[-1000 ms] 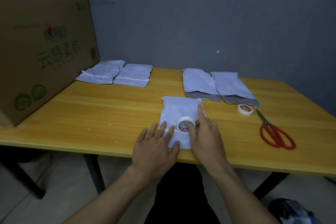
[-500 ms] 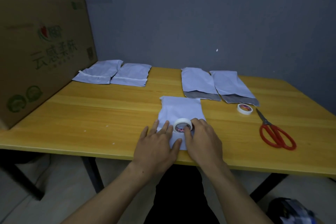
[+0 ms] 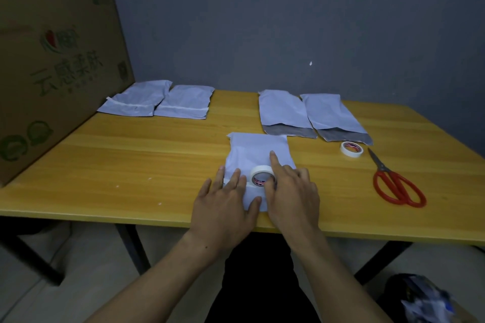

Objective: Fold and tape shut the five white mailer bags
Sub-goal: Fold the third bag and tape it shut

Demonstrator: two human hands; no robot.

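A folded white mailer bag (image 3: 258,151) lies near the table's front edge. My left hand (image 3: 225,199) presses flat on its lower left part, over a strip of tape. My right hand (image 3: 291,191) grips a white tape roll (image 3: 262,176) standing on the bag, index finger stretched forward. Two taped white bags (image 3: 139,98) (image 3: 185,103) lie at the back left. Two unfolded bags (image 3: 284,113) (image 3: 333,117) with grey flaps lie at the back right.
A second tape roll (image 3: 351,149) and red-handled scissors (image 3: 393,183) lie on the right of the yellow wooden table (image 3: 131,165). A large cardboard box (image 3: 52,65) stands on the left end. A grey wall is behind.
My right hand has drawn the tape roll slightly rightward across the bag, and its index finger has stretched out again. My left hand stays pressed on the bag.
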